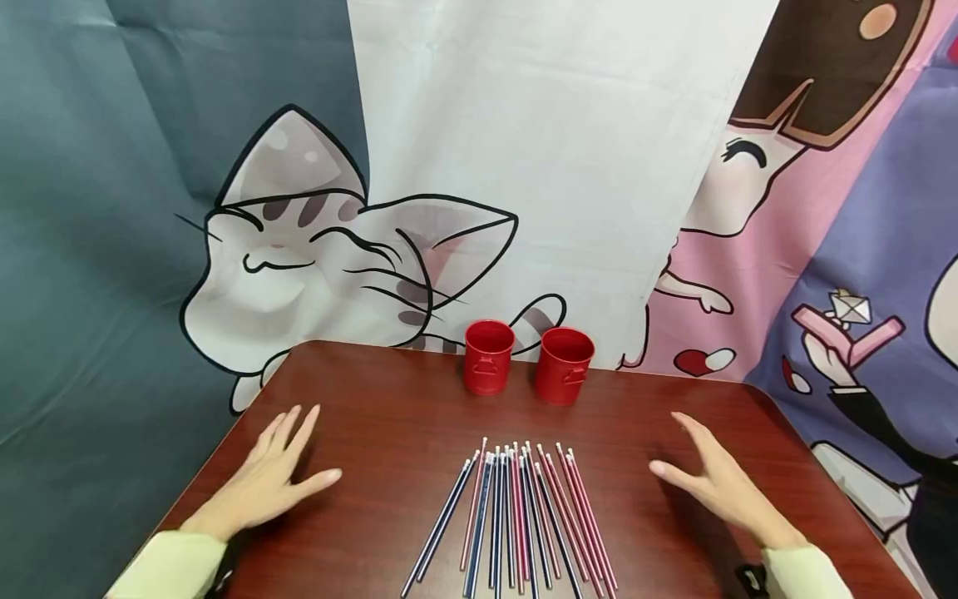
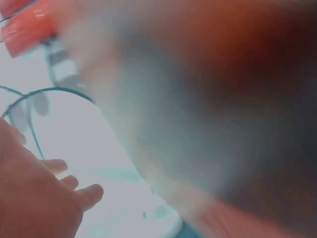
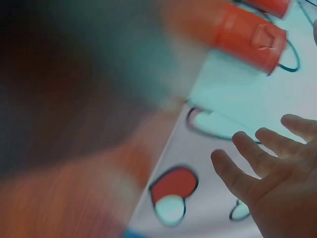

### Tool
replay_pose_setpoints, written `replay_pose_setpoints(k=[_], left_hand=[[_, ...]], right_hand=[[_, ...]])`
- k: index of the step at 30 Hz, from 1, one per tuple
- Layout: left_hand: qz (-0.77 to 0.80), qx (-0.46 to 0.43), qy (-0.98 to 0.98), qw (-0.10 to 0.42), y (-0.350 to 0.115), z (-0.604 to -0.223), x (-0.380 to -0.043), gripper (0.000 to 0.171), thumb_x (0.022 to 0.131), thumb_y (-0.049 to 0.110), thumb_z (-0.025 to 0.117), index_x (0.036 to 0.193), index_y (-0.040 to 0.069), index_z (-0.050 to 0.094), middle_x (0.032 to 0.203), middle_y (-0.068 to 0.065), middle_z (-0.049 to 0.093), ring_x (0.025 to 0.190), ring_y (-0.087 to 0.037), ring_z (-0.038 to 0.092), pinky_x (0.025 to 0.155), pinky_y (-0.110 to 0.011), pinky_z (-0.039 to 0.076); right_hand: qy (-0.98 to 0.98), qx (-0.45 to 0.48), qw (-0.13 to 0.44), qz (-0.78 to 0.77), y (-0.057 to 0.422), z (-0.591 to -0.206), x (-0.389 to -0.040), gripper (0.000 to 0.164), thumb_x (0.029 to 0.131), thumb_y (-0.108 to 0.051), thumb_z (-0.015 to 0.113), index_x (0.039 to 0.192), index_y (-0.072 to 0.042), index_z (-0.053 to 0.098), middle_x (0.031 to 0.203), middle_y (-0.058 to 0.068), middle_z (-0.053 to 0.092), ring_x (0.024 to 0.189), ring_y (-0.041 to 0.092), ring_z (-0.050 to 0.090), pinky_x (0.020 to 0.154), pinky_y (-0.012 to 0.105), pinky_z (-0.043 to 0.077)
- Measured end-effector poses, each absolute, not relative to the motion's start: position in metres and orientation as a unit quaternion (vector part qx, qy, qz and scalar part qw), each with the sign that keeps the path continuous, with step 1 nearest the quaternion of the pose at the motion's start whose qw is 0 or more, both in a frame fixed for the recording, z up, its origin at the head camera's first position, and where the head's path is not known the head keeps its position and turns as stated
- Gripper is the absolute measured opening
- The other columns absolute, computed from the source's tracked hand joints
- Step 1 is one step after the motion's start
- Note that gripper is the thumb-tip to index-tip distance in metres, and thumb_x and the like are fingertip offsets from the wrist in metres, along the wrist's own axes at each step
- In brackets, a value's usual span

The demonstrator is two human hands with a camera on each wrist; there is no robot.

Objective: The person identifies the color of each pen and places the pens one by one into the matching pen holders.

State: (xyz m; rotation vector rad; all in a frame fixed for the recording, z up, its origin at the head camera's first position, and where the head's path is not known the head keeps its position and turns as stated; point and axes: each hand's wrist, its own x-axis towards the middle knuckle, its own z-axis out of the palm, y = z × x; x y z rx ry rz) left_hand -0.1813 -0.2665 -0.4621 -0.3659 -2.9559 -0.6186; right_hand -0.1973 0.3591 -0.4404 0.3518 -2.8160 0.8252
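Several slim pencils lie side by side near the table's front, some dark blue [image 1: 441,526] and some pink [image 1: 591,524], their pale tips pointing away from me. My left hand [image 1: 265,478] is spread over the table to the left of them, thumb apart, touching none. On the other side my right hand [image 1: 714,478] is held with straight fingers, also apart from the pencils. Neither hand holds anything. Beyond the pencils stand two red buckets, a left one [image 1: 486,370] and a right one [image 1: 563,374]. A large blur covers much of both wrist views.
The brown wooden table [image 1: 374,399] reaches back to a hanging cloth backdrop [image 1: 569,150] printed with a cartoon cat and figures. Both buckets are upright near the table's back edge, a small gap between them.
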Motion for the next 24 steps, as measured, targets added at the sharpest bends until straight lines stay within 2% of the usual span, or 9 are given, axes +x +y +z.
replay_pose_setpoints(k=[3, 9, 14, 21, 24], left_hand=[[-0.264, -0.120, -0.956, 0.034, -0.241, -0.456, -0.205, 0.101, 0.076, 0.065, 0.057, 0.147, 0.028, -0.004, 0.151, -0.014, 0.008, 0.135, -0.039, 0.006, 0.097, -0.064, 0.023], [-0.348, -0.116, -0.930, -0.019, -0.190, -0.437, -0.255, 0.107, 0.072, 0.069, 0.057, 0.148, 0.025, -0.004, 0.152, -0.012, 0.008, 0.138, -0.037, 0.003, 0.104, -0.062, 0.017], [-0.402, -0.090, -0.910, -0.034, -0.150, -0.429, -0.296, 0.109, 0.068, 0.071, 0.059, 0.148, 0.023, 0.001, 0.151, -0.009, 0.018, 0.139, -0.033, 0.003, 0.105, -0.061, 0.015], [-0.471, -0.106, -0.876, -0.019, -0.096, -0.447, -0.338, 0.108, 0.070, 0.062, 0.066, 0.147, 0.012, 0.008, 0.145, -0.013, 0.028, 0.133, -0.029, 0.027, 0.103, -0.050, 0.031], [-0.504, -0.091, -0.859, -0.011, -0.081, -0.456, -0.347, 0.106, 0.070, 0.057, 0.070, 0.146, 0.012, 0.011, 0.144, -0.015, 0.028, 0.131, -0.030, 0.030, 0.101, -0.051, 0.035]], right_hand=[[-0.938, 0.112, 0.092, 0.317, 0.343, -0.435, -0.222, 0.083, 0.078, -0.043, 0.069, 0.143, -0.016, 0.025, 0.137, 0.017, 0.037, 0.122, 0.036, 0.038, 0.092, 0.060, 0.033], [-0.918, 0.088, 0.070, 0.380, 0.309, -0.429, -0.267, 0.087, 0.079, -0.050, 0.065, 0.144, -0.014, 0.020, 0.137, 0.017, 0.036, 0.125, 0.037, 0.036, 0.095, 0.060, 0.033], [-0.905, 0.078, 0.064, 0.413, 0.288, -0.434, -0.300, 0.097, 0.077, -0.053, 0.065, 0.145, -0.011, 0.011, 0.142, 0.019, 0.029, 0.128, 0.036, 0.030, 0.099, 0.060, 0.030], [-0.890, 0.063, 0.078, 0.446, 0.274, -0.444, -0.331, 0.104, 0.074, -0.054, 0.068, 0.145, -0.008, 0.008, 0.144, 0.020, 0.024, 0.129, 0.038, 0.029, 0.099, 0.059, 0.031], [-0.873, 0.068, 0.067, 0.479, 0.266, -0.447, -0.336, 0.103, 0.075, -0.051, 0.069, 0.146, -0.009, 0.007, 0.144, 0.019, 0.024, 0.128, 0.039, 0.030, 0.097, 0.057, 0.034]])
